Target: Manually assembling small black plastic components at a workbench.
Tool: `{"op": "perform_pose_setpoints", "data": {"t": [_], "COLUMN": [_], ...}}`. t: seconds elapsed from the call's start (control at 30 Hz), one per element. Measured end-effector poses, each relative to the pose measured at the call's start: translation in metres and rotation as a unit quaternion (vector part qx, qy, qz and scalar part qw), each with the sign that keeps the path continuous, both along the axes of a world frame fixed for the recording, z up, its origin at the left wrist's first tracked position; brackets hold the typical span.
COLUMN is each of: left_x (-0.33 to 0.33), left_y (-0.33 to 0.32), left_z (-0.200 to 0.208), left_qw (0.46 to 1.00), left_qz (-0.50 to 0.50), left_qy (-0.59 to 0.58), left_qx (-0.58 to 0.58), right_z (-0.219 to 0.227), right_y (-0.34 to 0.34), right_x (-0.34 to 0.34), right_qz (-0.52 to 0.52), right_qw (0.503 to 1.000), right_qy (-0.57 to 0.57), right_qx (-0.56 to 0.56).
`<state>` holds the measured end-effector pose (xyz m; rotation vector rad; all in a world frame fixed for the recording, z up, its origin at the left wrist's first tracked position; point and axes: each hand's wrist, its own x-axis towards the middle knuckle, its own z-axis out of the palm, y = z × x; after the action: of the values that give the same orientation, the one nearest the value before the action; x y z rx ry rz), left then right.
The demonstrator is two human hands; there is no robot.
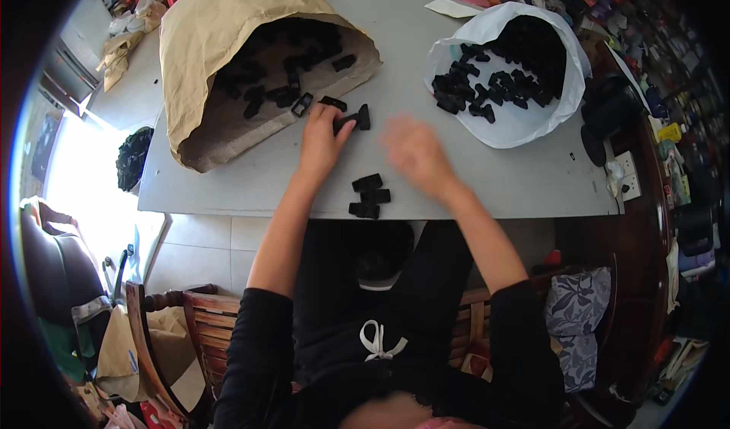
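Note:
My left hand is at the mouth of a brown paper bag. Its fingers and thumb close round a small black plastic piece. Touching or nearly touching that piece is another black piece, standing to its right. Two more, a framed black piece and a dark block, lie by the fingertips. To the right, my right hand is smeared by motion over the table; whether it holds anything does not show. Near the front edge lie several loose black pieces in a small group.
Many black pieces fill the paper bag. An open white bag with more of them stands at the right of the grey table. A pink and white item lies behind it. Wooden chair slats are below, and crowded shelves line the right.

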<state>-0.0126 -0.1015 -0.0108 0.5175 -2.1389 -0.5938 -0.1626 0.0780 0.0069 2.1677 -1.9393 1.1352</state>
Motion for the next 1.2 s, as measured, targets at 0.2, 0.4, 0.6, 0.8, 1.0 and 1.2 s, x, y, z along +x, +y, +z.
{"op": "perform_pose_setpoints", "data": {"t": [0.2, 0.4, 0.6, 0.8, 1.0, 1.2], "left_x": [0.011, 0.020, 0.022, 0.037, 0.062, 0.070], "left_y": [0.024, 0.025, 0.039, 0.060, 0.084, 0.089], "left_z": [0.008, 0.002, 0.016, 0.011, 0.017, 0.020], "left_qw": [0.999, 0.999, 0.999, 0.970, 0.945, 0.934], "left_qz": [-0.037, -0.039, -0.028, -0.195, -0.285, -0.313], "left_qy": [0.008, 0.011, -0.008, -0.095, -0.120, -0.113], "left_qx": [0.013, 0.014, 0.024, 0.113, 0.108, 0.133], "right_z": [0.012, -0.002, -0.003, 0.004, 0.021, 0.014], "right_y": [-0.025, -0.028, -0.021, -0.017, 0.021, 0.018], "right_x": [-0.121, -0.103, -0.050, -0.034, 0.022, 0.053], "right_qz": [-0.477, -0.407, -0.341, -0.270, -0.188, -0.227], "right_qw": [0.864, 0.893, 0.922, 0.960, 0.981, 0.973], "right_qy": [0.016, -0.007, 0.008, 0.008, -0.034, 0.012], "right_qx": [0.159, 0.193, 0.182, 0.070, -0.018, 0.030]}}
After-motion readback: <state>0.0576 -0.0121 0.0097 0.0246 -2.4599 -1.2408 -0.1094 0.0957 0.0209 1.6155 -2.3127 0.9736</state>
